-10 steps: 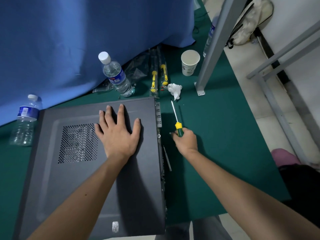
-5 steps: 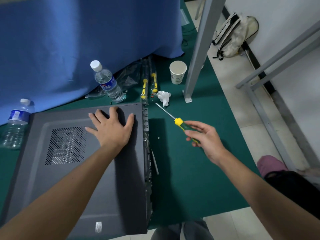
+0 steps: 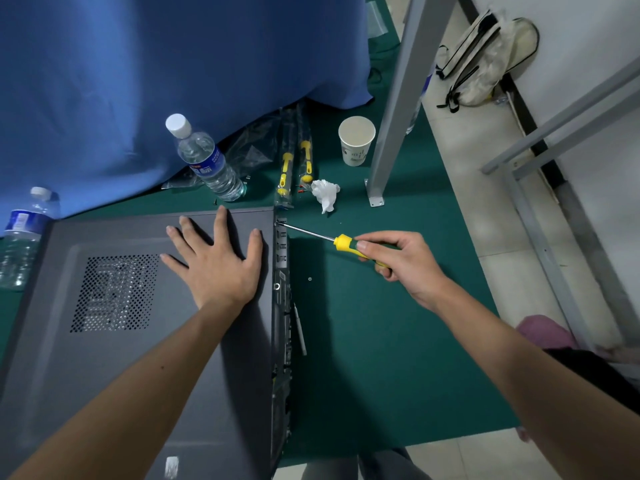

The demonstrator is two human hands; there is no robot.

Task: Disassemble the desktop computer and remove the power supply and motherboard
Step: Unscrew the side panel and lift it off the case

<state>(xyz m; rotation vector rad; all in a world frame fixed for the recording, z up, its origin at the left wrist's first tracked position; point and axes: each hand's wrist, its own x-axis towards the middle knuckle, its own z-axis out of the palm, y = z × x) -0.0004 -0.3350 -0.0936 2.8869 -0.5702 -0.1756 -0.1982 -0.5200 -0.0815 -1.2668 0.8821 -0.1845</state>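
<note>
A dark grey desktop computer case [image 3: 114,358] lies on its side on the green mat, its vented side panel facing up. My left hand [image 3: 218,261] rests flat on that panel, fingers spread, near the far right corner. My right hand [image 3: 401,265] grips a yellow-and-green screwdriver [image 3: 346,242]. The shaft points left, and its tip touches the top of the case's rear edge [image 3: 281,258]. A small loose screw [image 3: 309,279] lies on the mat just right of the case.
Two water bottles [image 3: 207,161] [image 3: 24,237] stand behind the case by a blue cloth [image 3: 156,81]. Packaged screwdrivers [image 3: 294,161], a crumpled tissue [image 3: 325,195], a paper cup [image 3: 356,142] and a grey metal post [image 3: 398,109] stand beyond. The mat's edge runs along the right.
My right hand swung the screwdriver from upright to nearly level and brought its tip to the case's rear edge. My left hand stayed flat on the panel.
</note>
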